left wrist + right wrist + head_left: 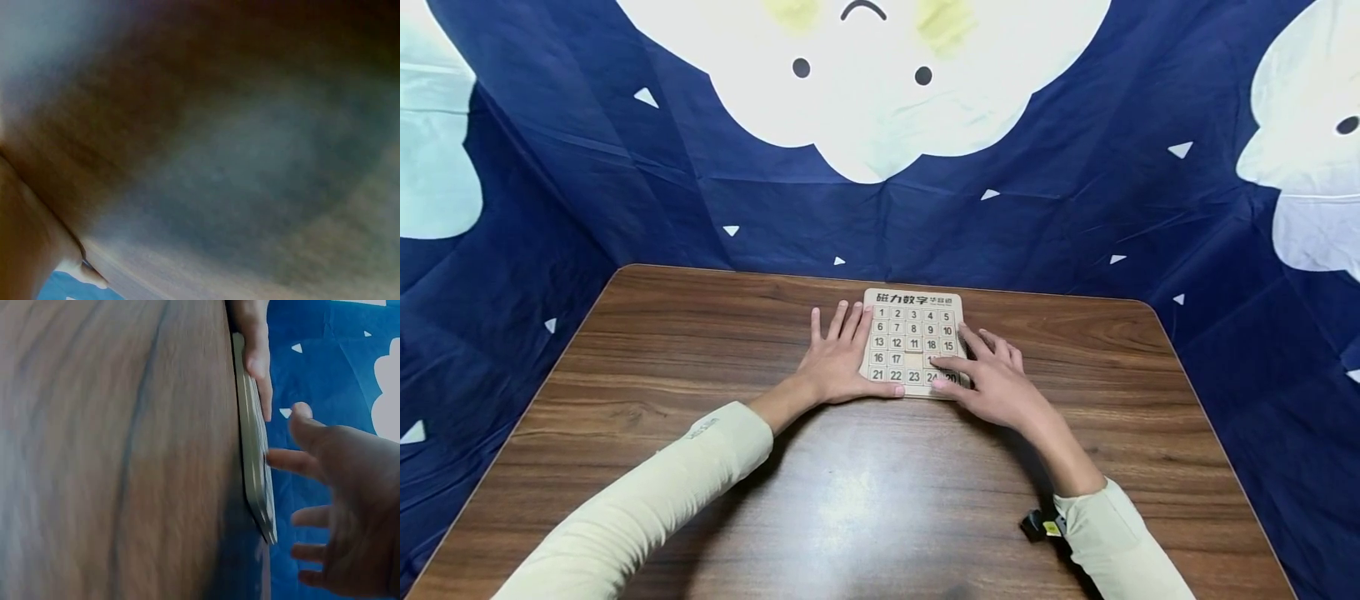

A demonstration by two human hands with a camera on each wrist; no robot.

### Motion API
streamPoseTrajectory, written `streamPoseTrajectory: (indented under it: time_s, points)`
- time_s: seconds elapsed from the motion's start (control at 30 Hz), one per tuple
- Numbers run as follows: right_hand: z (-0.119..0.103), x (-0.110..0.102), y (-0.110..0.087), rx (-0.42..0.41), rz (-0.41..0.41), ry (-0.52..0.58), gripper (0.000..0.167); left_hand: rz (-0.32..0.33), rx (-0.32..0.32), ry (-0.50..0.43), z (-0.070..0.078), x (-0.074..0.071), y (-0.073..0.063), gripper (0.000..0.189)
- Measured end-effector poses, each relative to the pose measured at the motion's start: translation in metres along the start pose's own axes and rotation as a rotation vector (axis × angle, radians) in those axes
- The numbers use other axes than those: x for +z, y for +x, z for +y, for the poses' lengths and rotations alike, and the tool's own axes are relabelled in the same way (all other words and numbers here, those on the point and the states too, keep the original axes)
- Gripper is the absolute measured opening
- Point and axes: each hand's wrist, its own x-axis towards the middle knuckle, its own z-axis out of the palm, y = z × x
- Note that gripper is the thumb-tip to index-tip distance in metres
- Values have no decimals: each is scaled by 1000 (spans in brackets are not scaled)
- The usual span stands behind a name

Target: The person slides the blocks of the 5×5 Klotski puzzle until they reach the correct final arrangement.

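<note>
A pale number slide puzzle (872,298) lies flat near the table's far edge, its tiles in rows under a printed heading. One bare slot (913,361) shows in the fourth row. My left hand (841,362) is spread against the puzzle's left side, the thumb along the near edge. On the right, my right hand (1003,387) reaches over the near right corner with fingers extended, the index fingertip on a tile beside the slot. In the right wrist view the puzzle (251,437) appears edge-on, the index fingertip right at its top. The left wrist view is mostly blurred table.
The brown wood-grain table (850,500) reaches toward me. A small black object (1033,526) with a yellow patch sits by my right sleeve (1112,533). Dark blue cloth (880,225) with cloud prints hangs behind the table and at both sides.
</note>
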Motion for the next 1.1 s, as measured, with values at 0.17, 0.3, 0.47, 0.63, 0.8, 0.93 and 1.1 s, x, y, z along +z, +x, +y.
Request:
streamPoseTrajectory:
  time_s: [0.17, 0.3, 0.47, 0.63, 0.8, 0.93, 1.1]
  points:
    - [-16, 8, 10, -89, 10, 14, 51, 13, 9, 8, -1, 1, 0, 160]
    - [-27, 12, 17, -104, -46, 6, 55, 22, 19, 12, -2, 1, 0, 159]
    - [-25, 10, 17, -65, -64, -5, 52, 15, 14, 1, -1, 1, 0, 159]
    - [-16, 4, 11, -31, -47, -7, 49, 8, 7, -1, 0, 0, 0, 158]
    - [-16, 5, 12, -49, -37, 11, 50, 5, 7, -2, 0, 0, -1, 159]
    - [-22, 10, 21, -77, -5, 4, 52, 4, 3, 1, 0, 0, -1, 157]
    - [-28, 13, 33, -67, -26, -23, 56, 15, 10, 0, 1, 0, -2, 155]
